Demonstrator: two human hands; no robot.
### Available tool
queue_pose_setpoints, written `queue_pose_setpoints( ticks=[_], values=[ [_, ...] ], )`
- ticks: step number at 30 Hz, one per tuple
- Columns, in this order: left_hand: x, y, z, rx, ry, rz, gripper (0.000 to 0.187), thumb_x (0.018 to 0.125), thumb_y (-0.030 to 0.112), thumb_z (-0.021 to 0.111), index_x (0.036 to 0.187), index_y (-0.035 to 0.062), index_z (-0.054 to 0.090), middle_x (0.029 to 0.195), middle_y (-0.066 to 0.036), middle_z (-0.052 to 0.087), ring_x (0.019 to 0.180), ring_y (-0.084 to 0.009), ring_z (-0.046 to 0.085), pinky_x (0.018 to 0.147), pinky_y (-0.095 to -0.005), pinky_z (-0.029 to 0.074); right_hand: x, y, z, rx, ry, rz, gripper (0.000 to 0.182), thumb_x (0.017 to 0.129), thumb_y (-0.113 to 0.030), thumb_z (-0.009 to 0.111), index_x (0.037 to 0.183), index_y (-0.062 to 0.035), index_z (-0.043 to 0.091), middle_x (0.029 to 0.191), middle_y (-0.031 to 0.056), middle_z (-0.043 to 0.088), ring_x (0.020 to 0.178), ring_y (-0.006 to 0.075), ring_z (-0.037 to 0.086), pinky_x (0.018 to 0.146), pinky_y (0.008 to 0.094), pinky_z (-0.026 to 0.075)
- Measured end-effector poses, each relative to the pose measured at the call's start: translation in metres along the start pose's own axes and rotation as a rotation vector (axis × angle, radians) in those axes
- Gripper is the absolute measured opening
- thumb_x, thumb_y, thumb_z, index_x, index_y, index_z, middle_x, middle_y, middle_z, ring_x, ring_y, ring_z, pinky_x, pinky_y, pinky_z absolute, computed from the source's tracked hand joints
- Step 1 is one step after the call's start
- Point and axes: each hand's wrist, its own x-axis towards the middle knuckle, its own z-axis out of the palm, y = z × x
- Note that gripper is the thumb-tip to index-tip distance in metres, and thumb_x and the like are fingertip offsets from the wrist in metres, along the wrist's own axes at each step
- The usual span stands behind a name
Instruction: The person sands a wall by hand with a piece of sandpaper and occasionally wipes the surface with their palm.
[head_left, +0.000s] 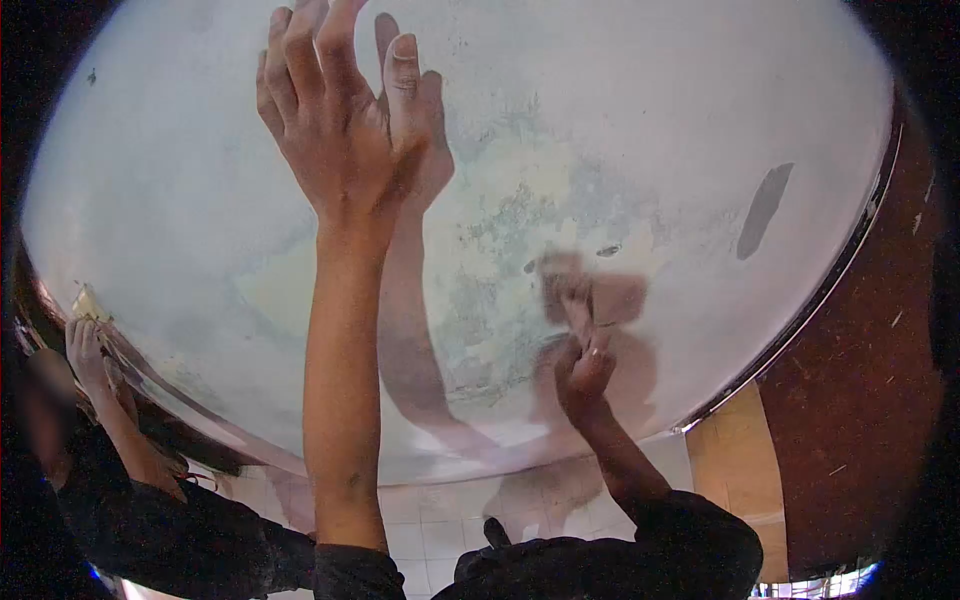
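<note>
My left hand point(340, 130) is raised at the upper middle, back toward the camera, its fingers apart and slightly bent, holding nothing. It is over a large pale surface point(650, 90) and casts a shadow on it. Whether the fingertips touch is unclear. My right hand point(585, 375) is closed around the handle of a flat-bladed tool point(560, 275), possibly a scraper, blurred by motion. The blade is at the same surface, beside patchy grey-green areas and small dark marks.
At the left edge, another person in dark clothing has a hand point(88, 350) on a small yellowish piece point(88, 302) at the surface's rim. A brown panel point(840, 390) lies right of the curved rim. Pale tiles point(425, 540) and a tan board point(735, 460) show below.
</note>
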Motion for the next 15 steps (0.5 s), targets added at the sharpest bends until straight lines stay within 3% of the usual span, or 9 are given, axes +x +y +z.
queue_pose_setpoints(
  ticks=[2,5,8,11,14,15],
  values=[
    [0.002,-0.001,-0.001,0.005,-0.008,-0.001,0.036,0.098,0.037,0.047,0.128,0.0163,0.05,0.142,-0.009,0.046,0.134,-0.0305,0.038,0.109,-0.0455,0.026,-0.006,0.004,0.006,0.018,0.034,-0.088,0.01,0.087,0.0,0.053,0.092,0.0021,0.045,0.071,0.0184,0.057,0.057,0.037,0.057,0.052,0.0413,0.043],
    [0.0,0.002,-0.003,0.023,-0.029,-0.01,0.037,0.098,0.038,0.047,0.127,0.016,0.05,0.141,-0.009,0.046,0.134,-0.0305,0.038,0.109,-0.0454,0.026,0.007,-0.001,0.004,-0.268,0.186,-0.251,0.011,0.088,-0.003,0.054,0.089,0.0003,0.044,0.068,0.0175,0.057,0.051,0.0356,0.057,0.045,0.0391,0.04],
    [-0.001,0.001,-0.001,0.023,-0.015,-0.017,0.036,0.098,0.038,0.048,0.126,0.0161,0.051,0.141,-0.009,0.046,0.134,-0.0303,0.038,0.108,-0.0454,0.027,0.017,-0.011,-0.004,0.058,0.009,-0.048,0.016,0.09,-0.009,0.057,0.09,0.0006,0.044,0.064,0.016,0.055,0.052,0.035,0.056,0.047,0.0397,0.04],
    [0.001,0.003,-0.002,0.035,-0.02,-0.025,0.034,0.097,0.036,0.049,0.125,0.016,0.052,0.139,-0.009,0.047,0.134,-0.0304,0.038,0.108,-0.0458,0.027,0.005,-0.01,0.0,0.14,0.152,-0.081,0.023,0.091,-0.015,0.06,0.091,0.0022,0.044,0.063,0.017,0.053,0.052,0.0352,0.056,0.048,0.0413,0.041],
    [0.001,-0.004,0.0,0.035,-0.022,0.014,0.034,0.096,0.035,0.051,0.123,0.0154,0.053,0.139,-0.009,0.047,0.134,-0.0307,0.037,0.107,-0.0467,0.028,0.008,-0.002,-0.006,0.065,-0.044,0.052,0.021,0.093,-0.013,0.057,0.094,0.0037,0.045,0.067,0.0208,0.057,0.059,0.0384,0.061,0.052,0.0431,0.044],
    [-0.001,-0.007,-0.001,0.035,-0.03,0.031,0.034,0.095,0.035,0.052,0.123,0.0152,0.053,0.139,-0.009,0.047,0.134,-0.0308,0.037,0.107,-0.047,0.028,0.016,-0.008,-0.007,0.066,-0.005,0.036,0.02,0.093,-0.013,0.057,0.093,0.0036,0.045,0.069,0.0222,0.058,0.062,0.0389,0.062,0.053,0.043,0.045]
  ],
)
